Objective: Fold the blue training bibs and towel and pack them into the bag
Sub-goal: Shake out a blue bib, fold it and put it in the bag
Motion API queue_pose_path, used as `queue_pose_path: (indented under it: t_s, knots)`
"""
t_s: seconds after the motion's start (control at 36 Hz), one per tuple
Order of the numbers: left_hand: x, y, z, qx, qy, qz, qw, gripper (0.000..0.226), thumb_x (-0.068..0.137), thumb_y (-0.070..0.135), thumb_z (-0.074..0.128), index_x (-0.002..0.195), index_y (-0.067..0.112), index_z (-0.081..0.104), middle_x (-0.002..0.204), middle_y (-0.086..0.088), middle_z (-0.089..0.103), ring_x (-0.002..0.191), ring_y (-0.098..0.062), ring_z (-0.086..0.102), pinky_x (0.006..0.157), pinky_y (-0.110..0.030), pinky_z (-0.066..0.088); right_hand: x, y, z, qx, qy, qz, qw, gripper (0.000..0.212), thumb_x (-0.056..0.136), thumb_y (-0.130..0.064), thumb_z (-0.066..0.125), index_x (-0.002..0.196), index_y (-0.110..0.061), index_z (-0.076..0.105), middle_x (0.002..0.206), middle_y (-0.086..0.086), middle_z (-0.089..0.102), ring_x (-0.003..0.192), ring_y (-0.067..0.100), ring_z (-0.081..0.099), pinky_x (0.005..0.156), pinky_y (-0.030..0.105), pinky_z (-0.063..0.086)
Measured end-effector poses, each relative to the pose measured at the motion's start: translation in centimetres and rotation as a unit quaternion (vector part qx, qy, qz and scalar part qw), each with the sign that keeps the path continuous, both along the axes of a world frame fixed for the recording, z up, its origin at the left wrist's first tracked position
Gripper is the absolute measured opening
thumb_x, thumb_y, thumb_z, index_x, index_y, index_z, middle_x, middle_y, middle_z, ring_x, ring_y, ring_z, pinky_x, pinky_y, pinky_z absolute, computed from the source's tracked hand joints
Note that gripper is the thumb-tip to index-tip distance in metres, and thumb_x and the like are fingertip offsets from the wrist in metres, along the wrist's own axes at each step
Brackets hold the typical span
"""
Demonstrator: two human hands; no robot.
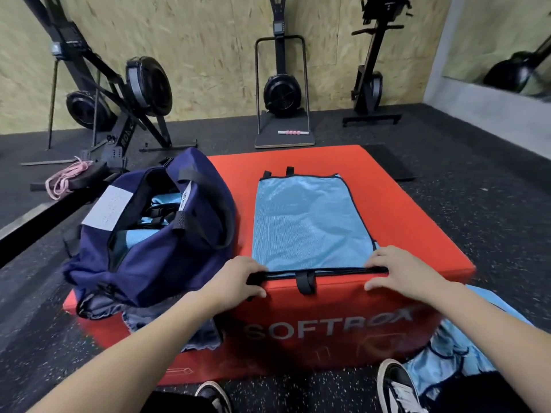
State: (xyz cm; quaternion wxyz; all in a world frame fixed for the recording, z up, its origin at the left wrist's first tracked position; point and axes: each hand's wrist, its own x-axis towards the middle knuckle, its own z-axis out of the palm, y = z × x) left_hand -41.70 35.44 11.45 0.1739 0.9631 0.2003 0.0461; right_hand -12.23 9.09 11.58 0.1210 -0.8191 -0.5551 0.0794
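A: From the head view, how far along is the packing?

B: Partway, I'd judge. The navy bag (155,231) sits open at centre left on the red soft box (417,234), and light blue fabric already shows inside it, so at least some pieces look packed.

A: And the piece being worked on?

B: One blue bib (310,222) lies flat on top of the box, in the middle of the frame, its black straps sticking out at the far edge and the near edge.

A: What are the hands doing?

B: Both are at the bib's near edge. The left hand (238,278) has its fingers curled round the black-trimmed corner at lower centre left. The right hand (396,272) grips the opposite corner, fingers over the edge and thumb below.

A: So a fold is about to start?

B: Probably; this bib does not look folded down to packing size yet.

A: Anything left after that?

B: More light blue fabric (459,353) lies loose on the floor at lower right, by the shoe (396,386). Whether it is a bib or the towel I cannot tell.
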Motion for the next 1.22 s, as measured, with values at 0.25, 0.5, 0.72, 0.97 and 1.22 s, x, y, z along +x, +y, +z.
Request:
queue_pose_path:
  t_s: [0.25, 0.5, 0.72, 0.97, 1.22]
  knots:
    - [-0.9, -2.3, -0.5, 0.027, -0.065, -0.002, 0.998, 0.017, 0.087, 0.028, 0.073, 0.103, 0.021, 0.074, 0.098, 0.005, 0.063, 0.097, -0.010, 0.048, 0.090, -0.024, 0.040, -1.0, -0.8, 0.3, 0.021, 0.023, 0.026, 0.999, 0.015, 0.092, -0.024, 0.069, 0.084, -0.032, 0.059, 0.099, -0.013, 0.063, 0.099, 0.010, 0.059, 0.086, 0.027, 0.044]
    - [-0.7, -3.2, 2.7, -0.185, -0.164, 0.093, 0.965, 0.015, 0.092, 0.024, 0.067, 0.078, 0.022, 0.062, 0.065, 0.006, 0.064, 0.060, -0.007, 0.060, 0.064, -0.026, 0.049, -0.4, -1.2, 3.2, 0.086, 0.149, -0.050, 0.984, 0.006, 0.088, -0.021, 0.074, 0.086, -0.025, 0.070, 0.078, -0.015, 0.069, 0.076, -0.012, 0.060, 0.068, 0.009, 0.041]
    - [2.7, -0.7, 4.2, -0.129, -0.226, 0.130, 0.957, 0.008, 0.095, 0.016, 0.062, 0.094, 0.020, 0.070, 0.079, 0.001, 0.071, 0.070, 0.001, 0.062, 0.063, -0.006, 0.042, 2.1, 2.6, 3.8, 0.146, 0.178, -0.080, 0.970, 0.009, 0.088, -0.019, 0.074, 0.087, -0.028, 0.074, 0.089, -0.018, 0.073, 0.082, -0.019, 0.059, 0.072, 0.001, 0.038]
    - [8.4, 5.8, 4.2, -0.087, -0.248, 0.184, 0.947, 0.015, 0.093, 0.015, 0.065, 0.104, 0.020, 0.074, 0.092, 0.010, 0.071, 0.084, -0.002, 0.063, 0.078, -0.011, 0.045, 6.2, 9.4, 4.4, 0.193, 0.133, -0.093, 0.968, 0.010, 0.089, -0.022, 0.073, 0.097, -0.022, 0.079, 0.092, -0.015, 0.072, 0.094, 0.002, 0.062, 0.078, -0.002, 0.035]
    - [13.1, 10.6, 2.1, -0.033, -0.220, 0.229, 0.948, 0.021, 0.092, 0.017, 0.068, 0.112, 0.013, 0.072, 0.105, -0.005, 0.072, 0.100, -0.021, 0.065, 0.088, -0.023, 0.044, 9.5, 15.8, 2.3, 0.200, 0.073, -0.139, 0.967, 0.019, 0.092, -0.033, 0.068, 0.106, -0.023, 0.076, 0.109, -0.004, 0.074, 0.108, 0.016, 0.064, 0.096, 0.035, 0.047]
